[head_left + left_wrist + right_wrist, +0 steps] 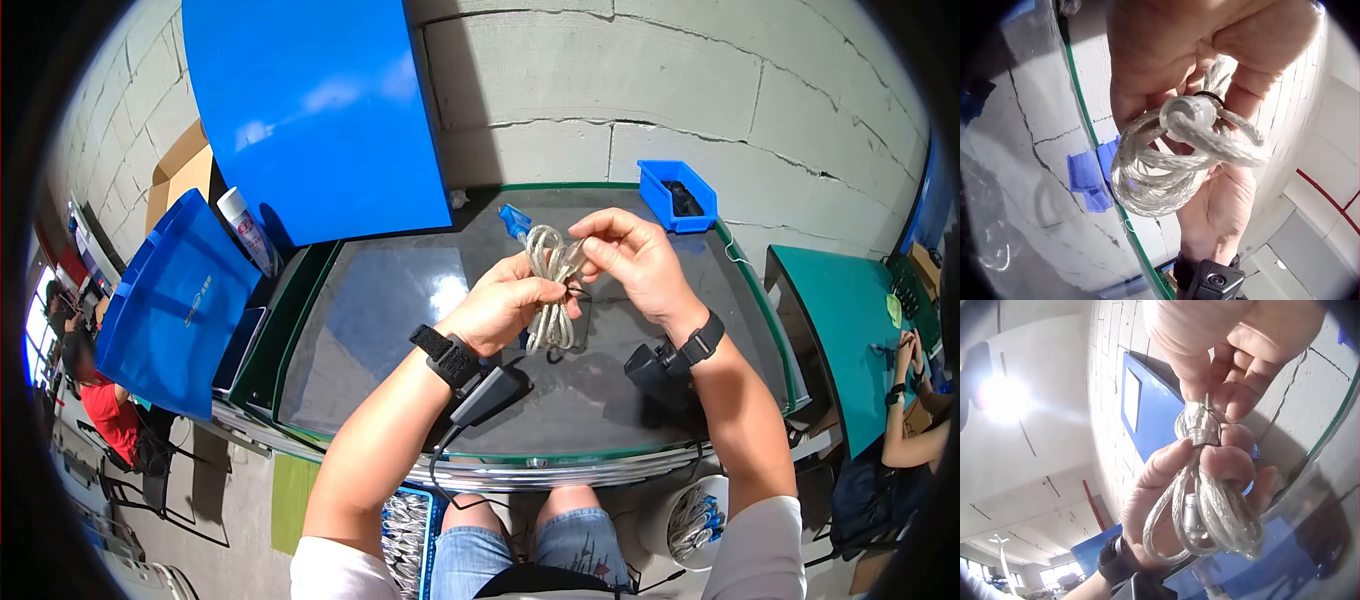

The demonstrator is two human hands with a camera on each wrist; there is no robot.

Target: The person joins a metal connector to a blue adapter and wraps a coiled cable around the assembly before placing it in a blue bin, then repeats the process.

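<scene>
A coiled, silver-braided cable (pixel 549 328) in a clear jacket is held up over the table in the head view. My left hand (pixel 497 305) grips the bundle round its middle, thumb across the front. My right hand (pixel 640 268) pinches at the bundle's upper end with thumb and fingertips. Around the bundle's waist runs a thin black tie (pixel 1205 446), with a loop of it rising toward the right fingertips in the right wrist view. A clear cylindrical sleeve (pixel 1189 117) on the cable faces the left wrist camera. Behind the bundle shows a blue connector (pixel 514 221).
A blue bin (pixel 677 197) with dark items stands at the back right of the grey tabletop (pixel 390 385). At left are a spray can (pixel 248 232) and blue box (pixel 172 305). Below, a blue crate (pixel 432 545) and white bucket (pixel 653 535) hold similar cables.
</scene>
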